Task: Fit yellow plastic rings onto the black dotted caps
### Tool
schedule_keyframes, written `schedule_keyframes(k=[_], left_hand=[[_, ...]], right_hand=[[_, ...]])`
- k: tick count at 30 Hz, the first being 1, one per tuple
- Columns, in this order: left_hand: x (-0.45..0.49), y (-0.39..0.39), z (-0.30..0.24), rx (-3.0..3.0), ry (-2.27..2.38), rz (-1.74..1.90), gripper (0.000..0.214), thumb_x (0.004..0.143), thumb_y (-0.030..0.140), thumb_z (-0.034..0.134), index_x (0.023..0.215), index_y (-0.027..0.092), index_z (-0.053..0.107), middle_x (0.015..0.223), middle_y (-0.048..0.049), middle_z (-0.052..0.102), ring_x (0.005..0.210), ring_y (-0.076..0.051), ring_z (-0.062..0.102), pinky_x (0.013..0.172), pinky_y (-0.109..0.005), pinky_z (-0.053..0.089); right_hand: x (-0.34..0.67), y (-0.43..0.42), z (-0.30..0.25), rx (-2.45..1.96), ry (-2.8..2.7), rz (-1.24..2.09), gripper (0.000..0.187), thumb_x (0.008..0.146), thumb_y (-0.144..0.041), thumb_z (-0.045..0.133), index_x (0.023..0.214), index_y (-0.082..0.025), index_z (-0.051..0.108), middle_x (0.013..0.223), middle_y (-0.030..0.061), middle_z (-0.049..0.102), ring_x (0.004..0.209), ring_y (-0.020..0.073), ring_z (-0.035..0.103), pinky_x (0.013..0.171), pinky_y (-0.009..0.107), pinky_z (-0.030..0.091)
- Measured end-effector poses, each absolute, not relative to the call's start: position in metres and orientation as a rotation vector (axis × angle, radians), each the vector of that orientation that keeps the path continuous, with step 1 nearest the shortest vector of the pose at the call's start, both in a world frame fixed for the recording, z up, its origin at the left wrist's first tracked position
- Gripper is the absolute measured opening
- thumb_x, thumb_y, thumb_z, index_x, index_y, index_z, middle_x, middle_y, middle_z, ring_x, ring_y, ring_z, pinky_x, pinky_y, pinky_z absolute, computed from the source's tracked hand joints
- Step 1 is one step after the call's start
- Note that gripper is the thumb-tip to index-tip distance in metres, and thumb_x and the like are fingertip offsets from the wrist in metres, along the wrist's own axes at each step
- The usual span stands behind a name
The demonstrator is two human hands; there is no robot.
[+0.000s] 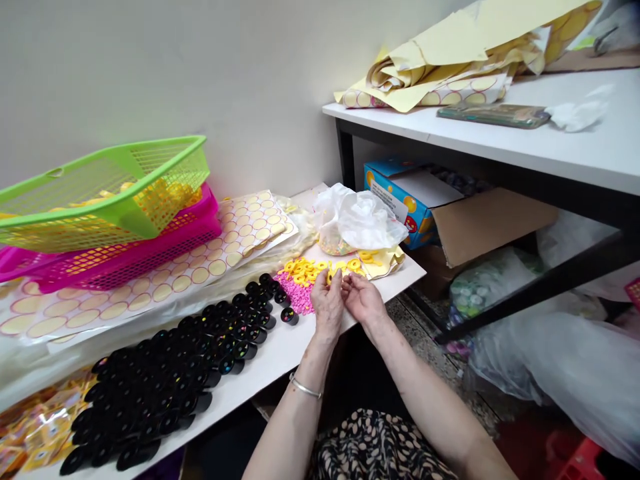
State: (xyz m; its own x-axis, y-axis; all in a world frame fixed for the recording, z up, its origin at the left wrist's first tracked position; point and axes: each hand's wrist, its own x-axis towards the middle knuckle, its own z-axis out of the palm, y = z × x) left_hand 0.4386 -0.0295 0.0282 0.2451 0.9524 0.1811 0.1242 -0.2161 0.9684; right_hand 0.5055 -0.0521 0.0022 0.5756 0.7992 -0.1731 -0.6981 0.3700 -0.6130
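Note:
My left hand [328,303], with a bracelet at the wrist, is closed in a pinch. A bit of yellow plastic shows at its fingertips. Close beside it, my right hand [364,300] has its fingers curled together; whatever they hold is too small to make out. Both hands are over the table's near edge, just in front of a heap of yellow ring-shaped pieces [300,269]. Small pink pieces [296,293] lie heaped to the left of my hands. One black cup [289,316] stands a little apart from many others [175,363], some with coloured bits inside.
A green basket [150,167] of yellow pieces sits in a pink basket [190,233] on sheets of round stickers [245,230]. Behind my hands is a white plastic bag [357,217]. On the right, a shelf table [500,150] overhangs a blue box [400,200] and plastic bags [540,353].

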Motion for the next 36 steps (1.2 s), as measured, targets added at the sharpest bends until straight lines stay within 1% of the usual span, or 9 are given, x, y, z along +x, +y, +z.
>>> schedule_keyframes(k=[4,7,9,12,16,20,23,28,36], left_hand=[[0.411,-0.036,0.020,2.170,1.188,1.003,0.022,0.074,0.038,0.061,0.083,0.018,0.061,0.080,-0.0040,0.052,0.077,-0.017,0.048,0.067,-0.029,0.040],[0.403,-0.046,0.014,2.533,1.211,0.759,0.015,0.074,0.034,0.062,0.074,0.019,0.060,0.078,-0.0053,0.052,0.077,-0.020,0.047,0.067,-0.032,0.040],[0.404,-0.051,0.011,2.627,1.242,0.695,0.013,0.074,0.031,0.062,0.077,0.019,0.059,0.082,-0.0068,0.055,0.079,-0.021,0.048,0.068,-0.033,0.040],[0.401,-0.056,0.009,2.646,1.243,0.812,0.018,0.078,0.030,0.058,0.090,0.018,0.059,0.090,-0.0095,0.058,0.082,-0.023,0.050,0.070,-0.035,0.042],[0.368,-0.067,0.008,2.598,1.152,1.140,0.008,0.082,0.020,0.051,0.082,0.018,0.059,0.082,-0.0079,0.061,0.076,-0.019,0.053,0.070,-0.033,0.042],[0.320,-0.073,0.004,2.397,1.287,1.392,0.006,0.079,0.015,0.054,0.082,0.018,0.057,0.078,-0.0062,0.062,0.074,-0.018,0.053,0.070,-0.031,0.044],[0.298,-0.068,-0.001,2.256,1.415,1.404,0.005,0.079,0.016,0.054,0.083,0.017,0.057,0.080,-0.0059,0.061,0.077,-0.018,0.055,0.073,-0.032,0.045],[0.294,-0.054,-0.009,2.095,1.459,1.311,0.009,0.080,0.018,0.051,0.087,0.017,0.057,0.087,-0.0055,0.060,0.071,-0.014,0.056,0.066,-0.026,0.046],[0.302,-0.047,-0.016,2.068,1.399,1.314,0.010,0.079,0.015,0.049,0.086,0.017,0.056,0.077,-0.0023,0.055,0.064,-0.011,0.051,0.059,-0.022,0.042]], right_hand=[[0.518,-0.072,0.009,-0.866,-0.182,0.943,0.018,0.060,-0.021,0.067,0.068,-0.017,0.051,0.050,-0.0080,0.045,0.036,0.0022,0.030,0.034,0.015,0.018],[0.522,-0.082,0.013,-1.004,-0.248,0.863,0.019,0.061,-0.024,0.067,0.067,-0.017,0.051,0.045,-0.0106,0.035,0.035,0.0017,0.021,0.035,0.017,0.010],[0.520,-0.083,0.014,-1.041,-0.314,0.850,0.019,0.063,-0.027,0.067,0.068,-0.017,0.051,0.046,-0.0104,0.034,0.037,0.0025,0.021,0.036,0.018,0.012],[0.508,-0.080,0.015,-1.126,-0.504,0.823,0.018,0.069,-0.032,0.064,0.071,-0.018,0.053,0.050,-0.0081,0.039,0.041,0.0047,0.029,0.040,0.019,0.020],[0.482,-0.082,0.011,-1.401,-1.009,0.627,0.014,0.081,-0.032,0.052,0.075,-0.019,0.055,0.061,-0.0029,0.050,0.055,0.0099,0.044,0.053,0.023,0.033],[0.455,-0.087,0.000,-1.647,-1.637,0.190,0.021,0.085,-0.020,0.043,0.067,-0.020,0.054,0.063,0.0015,0.053,0.060,0.0133,0.046,0.056,0.026,0.029],[0.446,-0.088,-0.006,-1.732,-1.857,-0.052,0.026,0.084,-0.014,0.042,0.061,-0.019,0.053,0.061,0.0033,0.052,0.058,0.0140,0.043,0.054,0.027,0.025],[0.449,-0.089,-0.005,-1.714,-1.989,-0.048,0.027,0.088,-0.022,0.042,0.065,-0.019,0.056,0.061,0.0018,0.049,0.060,0.0129,0.044,0.056,0.026,0.025],[0.451,-0.090,-0.012,-1.551,-2.021,-0.118,0.028,0.088,-0.017,0.044,0.062,-0.018,0.056,0.058,0.0003,0.044,0.058,0.0115,0.040,0.058,0.026,0.027]])
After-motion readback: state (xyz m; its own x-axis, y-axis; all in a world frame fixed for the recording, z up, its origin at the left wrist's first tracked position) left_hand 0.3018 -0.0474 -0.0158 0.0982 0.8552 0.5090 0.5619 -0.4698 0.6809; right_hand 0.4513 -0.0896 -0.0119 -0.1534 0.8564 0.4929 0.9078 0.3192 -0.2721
